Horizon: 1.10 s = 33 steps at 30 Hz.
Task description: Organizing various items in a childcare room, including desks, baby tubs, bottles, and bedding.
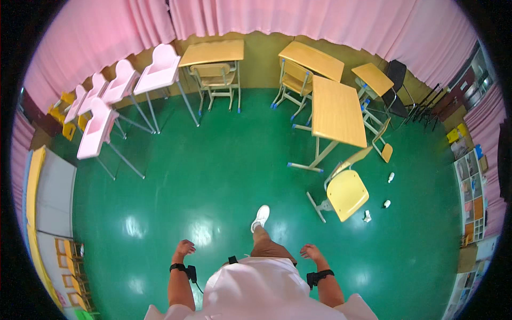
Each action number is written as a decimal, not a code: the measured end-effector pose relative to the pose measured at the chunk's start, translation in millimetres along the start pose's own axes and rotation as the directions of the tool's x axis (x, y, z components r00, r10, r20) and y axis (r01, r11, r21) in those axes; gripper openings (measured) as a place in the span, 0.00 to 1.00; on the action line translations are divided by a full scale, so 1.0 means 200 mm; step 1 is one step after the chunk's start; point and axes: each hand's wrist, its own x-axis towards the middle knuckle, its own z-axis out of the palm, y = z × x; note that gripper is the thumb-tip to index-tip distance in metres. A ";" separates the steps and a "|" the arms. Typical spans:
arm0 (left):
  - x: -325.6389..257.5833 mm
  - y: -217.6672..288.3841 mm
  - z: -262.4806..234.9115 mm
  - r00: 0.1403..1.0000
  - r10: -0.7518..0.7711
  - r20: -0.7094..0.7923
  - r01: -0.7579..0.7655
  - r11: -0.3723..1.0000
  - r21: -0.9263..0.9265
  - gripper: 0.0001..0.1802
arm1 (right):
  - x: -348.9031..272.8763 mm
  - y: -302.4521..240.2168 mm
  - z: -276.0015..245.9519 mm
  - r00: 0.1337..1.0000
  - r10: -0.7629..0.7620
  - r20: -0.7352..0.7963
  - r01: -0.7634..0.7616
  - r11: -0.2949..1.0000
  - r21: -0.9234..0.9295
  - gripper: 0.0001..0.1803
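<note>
Both hands are hanging at the sides of the white shirt [256, 290]: the left hand [185, 248] and the right hand [310, 251] are showing loosely curled fingers, gripping nothing visible. Nearest the right hand, a yellow-seated school chair [348, 193] is standing ahead to the right on the green floor [229, 165], untouched. Its rigid seat and frame are suggesting a stiff, fairly light, smooth load; the backrest [351, 161] and seat edge are looking easiest to grasp.

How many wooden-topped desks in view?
4. Left desk: at the back, left of centre. Others cluster right of centre: back desk, front desk nearest the camera, right desk outermost. More may be hidden beyond the dark rim.
</note>
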 end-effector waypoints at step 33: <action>2.87 5.07 0.90 0.792 0.366 0.488 -0.211 0.915 -0.344 0.14 | 2.54 -4.29 -0.84 0.939 -0.245 -0.242 0.324 0.389 0.863 0.19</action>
